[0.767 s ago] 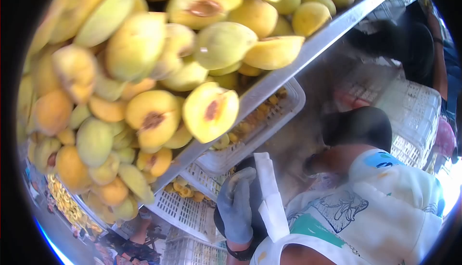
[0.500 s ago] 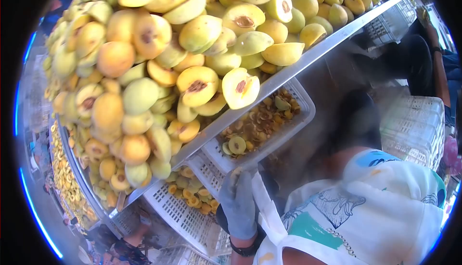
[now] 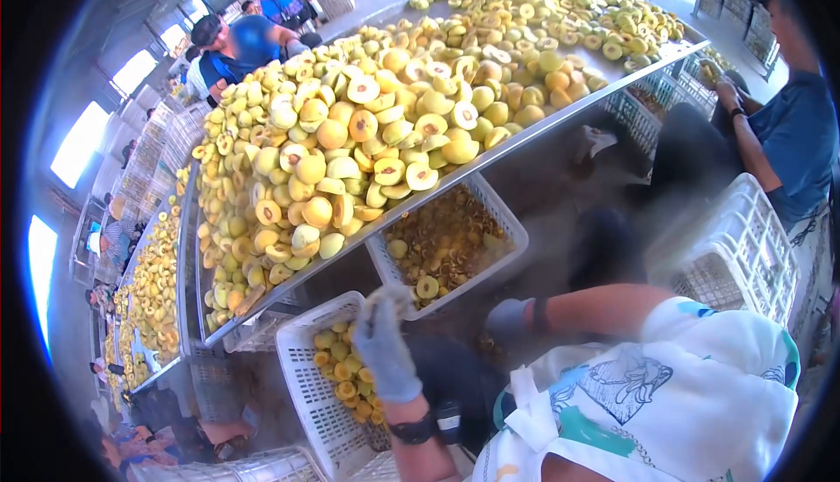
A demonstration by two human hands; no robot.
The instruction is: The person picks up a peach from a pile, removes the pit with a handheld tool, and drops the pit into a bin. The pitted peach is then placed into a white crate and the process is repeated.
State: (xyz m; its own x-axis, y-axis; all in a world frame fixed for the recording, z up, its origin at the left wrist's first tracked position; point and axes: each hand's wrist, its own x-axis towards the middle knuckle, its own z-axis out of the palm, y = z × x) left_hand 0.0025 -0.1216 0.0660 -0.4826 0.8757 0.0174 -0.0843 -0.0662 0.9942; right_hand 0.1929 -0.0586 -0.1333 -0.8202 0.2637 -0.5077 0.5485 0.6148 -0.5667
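Observation:
My left hand [image 3: 385, 355], in a grey-white glove with a dark watch at the wrist, is raised over the right edge of a white crate [image 3: 302, 364] of cut yellow fruit [image 3: 343, 368]. Its fingers are drawn together at stained tips; whatever they hold, if anything, I cannot make out. My right hand [image 3: 509, 320], also gloved, hangs low to the right, below a white tub [image 3: 516, 235] of fruit scraps and halves. Its fingers are blurred. Above both hands, a metal-edged table [image 3: 490, 157] bears a heap of halved and whole yellow fruit [image 3: 350, 145], some showing brown centres.
A person in blue [image 3: 792, 132] sits at the right beside a stacked white crate [image 3: 744, 246]. Another person [image 3: 249, 40] stands across the table. A second fruit-covered table [image 3: 157, 307] is on the left. The metal table rim runs diagonally in front of me.
The view has pulled back and tilted up, showing more table and people. My left hand has shifted left toward the crate of fruit. My right hand has come into view.

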